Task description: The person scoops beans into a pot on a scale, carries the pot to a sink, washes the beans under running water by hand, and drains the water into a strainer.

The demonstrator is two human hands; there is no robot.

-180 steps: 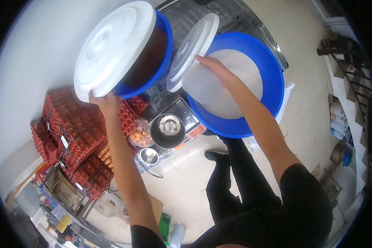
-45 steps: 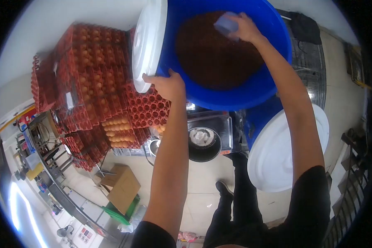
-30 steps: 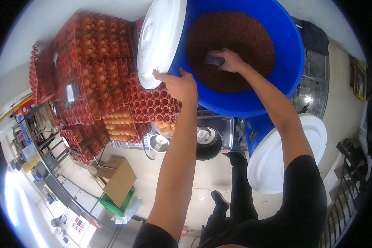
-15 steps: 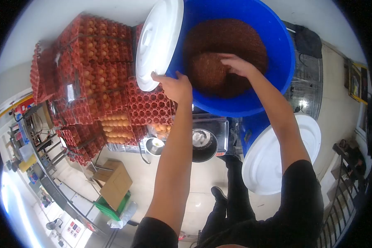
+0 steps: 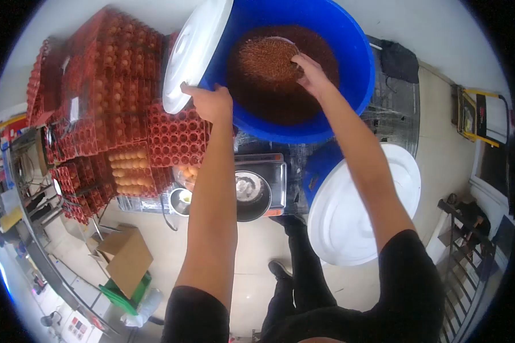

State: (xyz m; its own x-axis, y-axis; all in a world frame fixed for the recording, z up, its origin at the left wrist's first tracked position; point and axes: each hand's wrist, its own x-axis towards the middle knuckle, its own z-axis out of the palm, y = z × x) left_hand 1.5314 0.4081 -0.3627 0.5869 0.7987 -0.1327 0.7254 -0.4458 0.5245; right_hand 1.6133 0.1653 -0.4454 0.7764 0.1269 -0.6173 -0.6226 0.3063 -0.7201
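My left hand (image 5: 210, 103) grips the lower edge of a white round lid (image 5: 193, 48), which stands tilted beside a big blue tub (image 5: 352, 68). Inside the tub lie reddish-brown granules (image 5: 286, 108). My right hand (image 5: 312, 74) reaches in and has its fingers closed on the rim of a round bowl (image 5: 289, 42). Brown granules heap over the bowl, hiding most of it; only part of its pale rim shows.
Stacked red egg trays (image 5: 111, 86) rise at left. Below the tub, a dark pot (image 5: 257, 211) with white powder sits on a scale (image 5: 277, 183), near a small metal bowl (image 5: 180, 201). Another white lid (image 5: 343, 223) leans at right. A cardboard box (image 5: 131, 263) stands lower left.
My right hand has come up from the granules with a heaped bowl now showing in its grip. My left hand still holds the lid. The whole view has shifted.
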